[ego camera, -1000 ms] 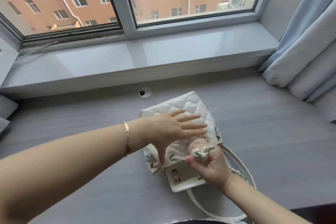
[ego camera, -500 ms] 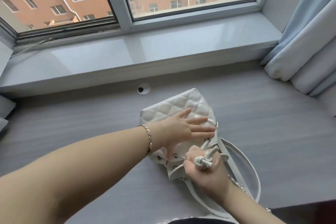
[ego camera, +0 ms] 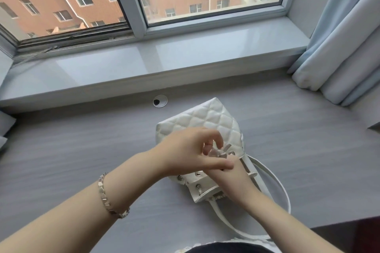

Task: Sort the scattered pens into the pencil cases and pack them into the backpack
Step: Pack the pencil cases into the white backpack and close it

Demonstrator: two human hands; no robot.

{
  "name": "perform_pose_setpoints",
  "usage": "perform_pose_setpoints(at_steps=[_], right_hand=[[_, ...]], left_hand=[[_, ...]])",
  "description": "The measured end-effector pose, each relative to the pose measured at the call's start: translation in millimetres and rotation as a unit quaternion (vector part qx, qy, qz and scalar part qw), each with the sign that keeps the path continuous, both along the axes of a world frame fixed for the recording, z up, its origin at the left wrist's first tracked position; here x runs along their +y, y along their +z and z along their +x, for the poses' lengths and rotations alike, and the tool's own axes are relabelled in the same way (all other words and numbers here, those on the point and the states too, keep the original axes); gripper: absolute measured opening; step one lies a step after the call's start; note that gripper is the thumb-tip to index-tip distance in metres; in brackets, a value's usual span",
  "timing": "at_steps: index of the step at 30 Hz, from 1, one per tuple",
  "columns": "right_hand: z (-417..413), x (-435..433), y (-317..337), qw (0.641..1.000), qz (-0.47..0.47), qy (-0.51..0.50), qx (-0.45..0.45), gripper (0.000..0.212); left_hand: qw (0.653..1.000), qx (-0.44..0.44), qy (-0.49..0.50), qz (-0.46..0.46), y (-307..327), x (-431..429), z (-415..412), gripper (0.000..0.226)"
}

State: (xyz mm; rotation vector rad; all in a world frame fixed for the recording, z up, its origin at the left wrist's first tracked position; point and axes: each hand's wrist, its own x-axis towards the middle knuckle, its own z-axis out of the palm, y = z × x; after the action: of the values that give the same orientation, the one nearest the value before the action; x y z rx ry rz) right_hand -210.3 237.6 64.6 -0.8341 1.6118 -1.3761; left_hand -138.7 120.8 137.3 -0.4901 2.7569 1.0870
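A white quilted backpack (ego camera: pixel 207 121) lies on its side on the grey table (ego camera: pixel 82 150), mouth toward me, with metal eyelets along the rim. The ends of its white drawstring (ego camera: pixel 221 152) stick up between my hands. My left hand (ego camera: pixel 189 150) hovers over the mouth with its fingers curled and pinches at the drawstring. My right hand (ego camera: pixel 234 178) comes in from below, and its fingers are hidden under my left thumb where the cord rises. No pens or pencil cases are in sight.
The backpack's white strap (ego camera: pixel 281 187) loops out to the right on the table. A round cable grommet (ego camera: pixel 160 101) sits behind the bag below the window sill (ego camera: pixel 164 57). Curtains (ego camera: pixel 339 47) hang at the right. A dark edge (ego camera: pixel 349 232) shows at the bottom right.
My left hand lifted off the quilted side, curled its fingers and moved over my right hand onto the drawstring ends. My right hand slid under it, still at the bag's mouth.
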Motion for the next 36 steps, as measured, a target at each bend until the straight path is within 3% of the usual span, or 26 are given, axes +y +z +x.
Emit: perform_pose_setpoints(at_steps=[2, 6, 10, 13, 15, 17, 21, 24, 27, 30, 32, 34, 36], right_hand=[[1, -1, 2, 0.999, 0.006, 0.033, 0.025, 0.036], [-3, 3, 4, 0.997, -0.029, 0.047, -0.048, 0.013], [-13, 7, 6, 0.99, -0.137, -0.012, -0.042, 0.034], [-17, 5, 6, 0.987, -0.159, -0.034, -0.016, 0.035], [-19, 3, 1, 0.989, -0.141, -0.032, 0.031, 0.035], [-22, 1, -5, 0.986, -0.094, -0.021, 0.137, 0.038], [-36, 0, -25, 0.963, 0.005, -0.008, 0.27, 0.034], [-41, -2, -40, 0.943, 0.069, -0.006, 0.325, 0.044], [-45, -8, -31, 0.911, 0.144, 0.081, 0.379, 0.041], [-49, -11, -10, 0.947, 0.065, 0.099, 0.297, 0.012], [-49, -10, 0, 0.968, -0.008, 0.012, 0.25, 0.028], [-47, -11, 4, 0.969, -0.013, -0.019, 0.247, 0.041], [-41, -12, 2, 0.963, 0.011, -0.004, 0.271, 0.036]], left_hand=[[0.998, -0.009, -0.013, -0.053, -1, 3, -1, 0.026], [1.0, -0.003, 0.009, 0.027, -4, 3, 3, 0.012], [0.985, 0.076, 0.056, 0.143, -4, 1, 3, 0.017], [0.979, 0.122, 0.082, 0.14, 0, -3, 0, 0.022], [0.984, 0.132, 0.071, 0.096, 0, -4, -1, 0.029], [0.986, 0.14, 0.069, 0.059, -1, -3, 0, 0.033], [0.981, 0.164, 0.083, 0.065, -1, -4, -3, 0.024], [0.986, 0.136, 0.082, 0.042, 2, -6, -14, 0.017], [0.988, 0.118, 0.097, 0.031, 6, -16, -21, 0.016], [0.991, 0.101, 0.085, 0.003, 13, -24, -22, 0.009], [0.995, 0.076, 0.057, -0.016, 15, -24, -21, 0.012], [0.998, 0.05, 0.047, -0.012, 14, -22, -20, 0.015], [0.999, 0.031, 0.039, 0.005, 11, -21, -20, 0.016]])
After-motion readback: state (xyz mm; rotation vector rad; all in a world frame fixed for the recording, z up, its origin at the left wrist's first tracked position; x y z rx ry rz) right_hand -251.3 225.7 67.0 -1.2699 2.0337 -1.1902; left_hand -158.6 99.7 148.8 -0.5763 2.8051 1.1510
